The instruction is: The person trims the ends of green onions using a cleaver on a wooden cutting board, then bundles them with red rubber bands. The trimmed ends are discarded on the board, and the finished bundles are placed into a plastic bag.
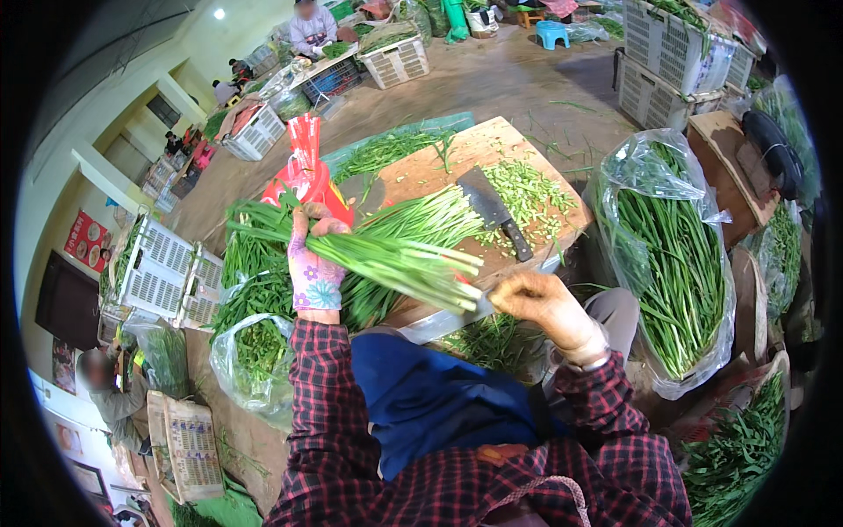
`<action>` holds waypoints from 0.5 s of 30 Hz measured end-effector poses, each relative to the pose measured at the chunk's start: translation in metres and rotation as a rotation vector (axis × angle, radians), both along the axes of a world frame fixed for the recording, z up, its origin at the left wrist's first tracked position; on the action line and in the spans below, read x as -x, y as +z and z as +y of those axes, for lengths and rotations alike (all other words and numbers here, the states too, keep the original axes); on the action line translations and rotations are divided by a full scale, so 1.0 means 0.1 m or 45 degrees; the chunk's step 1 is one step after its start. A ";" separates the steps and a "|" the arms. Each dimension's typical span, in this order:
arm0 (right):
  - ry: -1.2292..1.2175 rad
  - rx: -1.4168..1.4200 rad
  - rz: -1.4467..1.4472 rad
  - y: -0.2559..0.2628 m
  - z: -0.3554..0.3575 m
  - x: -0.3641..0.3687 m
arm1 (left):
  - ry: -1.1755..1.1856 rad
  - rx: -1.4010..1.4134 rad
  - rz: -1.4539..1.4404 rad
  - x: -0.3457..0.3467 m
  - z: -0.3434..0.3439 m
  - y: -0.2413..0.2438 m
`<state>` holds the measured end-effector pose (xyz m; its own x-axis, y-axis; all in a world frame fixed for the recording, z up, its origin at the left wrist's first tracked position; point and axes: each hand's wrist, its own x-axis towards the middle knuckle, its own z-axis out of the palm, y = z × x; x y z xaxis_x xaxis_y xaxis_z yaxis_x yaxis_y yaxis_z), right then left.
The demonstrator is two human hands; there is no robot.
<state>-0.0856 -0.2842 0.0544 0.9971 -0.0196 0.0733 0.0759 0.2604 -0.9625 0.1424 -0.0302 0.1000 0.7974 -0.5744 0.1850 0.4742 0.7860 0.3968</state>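
My left hand (316,257), in a flower-patterned glove, grips a bunch of long green stalks, apparently garlic chives (395,263). Their pale ends point right and are motion-blurred. Close to those ends is my right hand (546,309), fingers curled and thumb against them; whether anything thin is pinched there I cannot tell. Behind the bunch a wooden board (477,141) bears a pile of the same stalks (435,217), white ends to the right. A cleaver (490,211) lies flat beside them, its dark handle towards me. Chopped stalk ends (527,197) are scattered around the blade.
Red plastic ties (304,141) stand in a red container (309,184) at the board's left. Transparent bags of greens flank me, left (253,369) and right (672,263). White crates (678,59) are stacked back right. Other people sit at back left (313,33) and left (118,402).
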 end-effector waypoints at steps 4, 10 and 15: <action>-0.442 0.055 0.228 -0.28 -0.03 0.17 | 0.026 0.045 0.003 0.05 0.08 0.00; -0.231 0.262 -0.137 0.19 0.30 -0.15 | 0.032 -0.071 -0.056 0.28 -0.12 -0.01; 0.165 0.019 0.297 -0.41 0.30 -0.07 | 0.042 0.064 0.014 0.17 0.06 0.03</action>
<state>-0.0786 -0.2537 0.0133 0.9812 0.1091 -0.1591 -0.1813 0.2394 -0.9538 0.1258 -0.0237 0.1026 0.8176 -0.5382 0.2045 0.4519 0.8200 0.3513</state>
